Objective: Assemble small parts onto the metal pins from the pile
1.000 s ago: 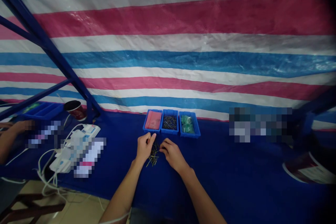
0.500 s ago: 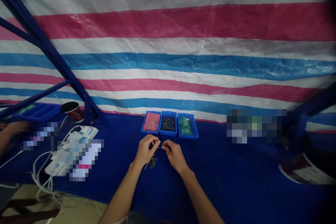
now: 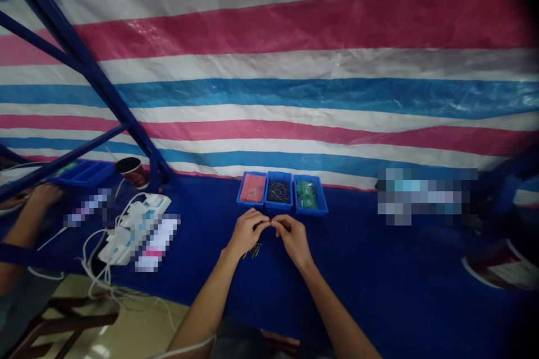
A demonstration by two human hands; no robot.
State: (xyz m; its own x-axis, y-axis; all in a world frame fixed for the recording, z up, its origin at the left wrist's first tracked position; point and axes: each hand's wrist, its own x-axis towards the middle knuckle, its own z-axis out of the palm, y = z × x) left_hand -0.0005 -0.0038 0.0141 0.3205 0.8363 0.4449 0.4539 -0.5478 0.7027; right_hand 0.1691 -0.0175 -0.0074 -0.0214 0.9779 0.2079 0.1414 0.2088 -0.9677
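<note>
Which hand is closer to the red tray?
Left. The left hand sits just below the red tray; the right hand is farther off, below the green tray.

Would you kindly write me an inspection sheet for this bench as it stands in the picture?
Surface: table covered in dark blue cloth.
Job's things: small loose pile of thin pins on the cloth below the hands; three blue trays in a row behind them: red-filled tray, pin tray, green-parts tray.
Clutter: dark paper cup at far left; printed sheet at right edge.
Hands: left hand and right hand meet fingertip to fingertip above the pins; anything pinched is too small to tell.
Cables: white power strips with white leads hanging over the table's edge.
Surroundings: striped tarpaulin behind, blue frame bars, another person's arm at left.
</note>
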